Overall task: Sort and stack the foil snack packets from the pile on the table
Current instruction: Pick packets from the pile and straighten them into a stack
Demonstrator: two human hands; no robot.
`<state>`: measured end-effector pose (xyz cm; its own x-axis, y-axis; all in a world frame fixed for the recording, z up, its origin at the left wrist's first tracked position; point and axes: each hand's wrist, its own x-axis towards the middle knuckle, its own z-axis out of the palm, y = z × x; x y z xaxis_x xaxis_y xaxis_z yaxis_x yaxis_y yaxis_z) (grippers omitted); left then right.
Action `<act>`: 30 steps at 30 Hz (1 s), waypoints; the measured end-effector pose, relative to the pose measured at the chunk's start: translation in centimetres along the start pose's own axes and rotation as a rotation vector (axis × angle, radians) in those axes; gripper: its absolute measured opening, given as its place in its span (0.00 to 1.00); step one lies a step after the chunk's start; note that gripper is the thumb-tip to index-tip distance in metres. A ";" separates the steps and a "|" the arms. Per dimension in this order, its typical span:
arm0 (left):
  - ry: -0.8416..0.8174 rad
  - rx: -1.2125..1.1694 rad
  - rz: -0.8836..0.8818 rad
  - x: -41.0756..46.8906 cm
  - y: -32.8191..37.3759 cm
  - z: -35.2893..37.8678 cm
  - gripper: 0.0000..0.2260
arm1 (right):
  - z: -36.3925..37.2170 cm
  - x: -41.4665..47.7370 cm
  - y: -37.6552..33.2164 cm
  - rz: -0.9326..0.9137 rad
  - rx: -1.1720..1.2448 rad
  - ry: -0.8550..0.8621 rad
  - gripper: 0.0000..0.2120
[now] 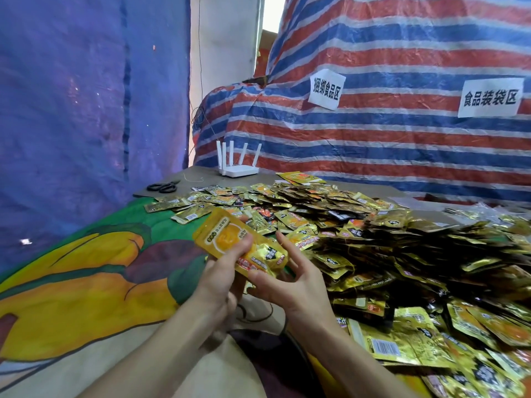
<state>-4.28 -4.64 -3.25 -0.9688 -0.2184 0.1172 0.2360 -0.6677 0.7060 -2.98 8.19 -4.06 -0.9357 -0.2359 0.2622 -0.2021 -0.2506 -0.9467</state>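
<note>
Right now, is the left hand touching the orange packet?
Touching. The head view shows the left hand gripping the orange packet, with its thumb pressed on the packet's front.

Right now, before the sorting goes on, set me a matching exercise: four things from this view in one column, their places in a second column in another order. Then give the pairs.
Things
1. scissors
2. router
3. orange packet
4. paper signs

Places
A. fixed on the striped tarp
B. gripped in the left hand
C. standing at the far edge of the table, antennas up
D. lying flat near the far left corner of the table

Pairs: 1-D, 2-C, 3-B, 4-A
</note>
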 end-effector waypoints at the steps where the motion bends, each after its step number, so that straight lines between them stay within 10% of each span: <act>1: -0.013 0.001 -0.002 -0.2 -0.3 0.2 0.23 | 0.0 0.1 0.1 -0.026 -0.051 0.028 0.43; 12: -0.059 -0.047 -0.257 -0.8 -1.0 0.3 0.10 | 0.3 0.6 1.0 -0.232 -0.244 0.093 0.23; 24: -0.103 -0.114 -0.413 -0.6 -0.8 -0.1 0.10 | -0.1 -0.1 -0.7 -0.422 -1.025 -0.032 0.43; 30: -0.261 -0.081 -0.442 -1.2 0.1 -0.1 0.30 | -2.5 0.4 -4.3 -0.354 -1.047 -0.046 0.34</act>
<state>-3.12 -4.52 -3.39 -0.9616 0.2744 -0.0021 -0.2045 -0.7116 0.6722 -3.17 11.53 -0.35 -0.7696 -0.3481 0.5353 -0.6212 0.6022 -0.5015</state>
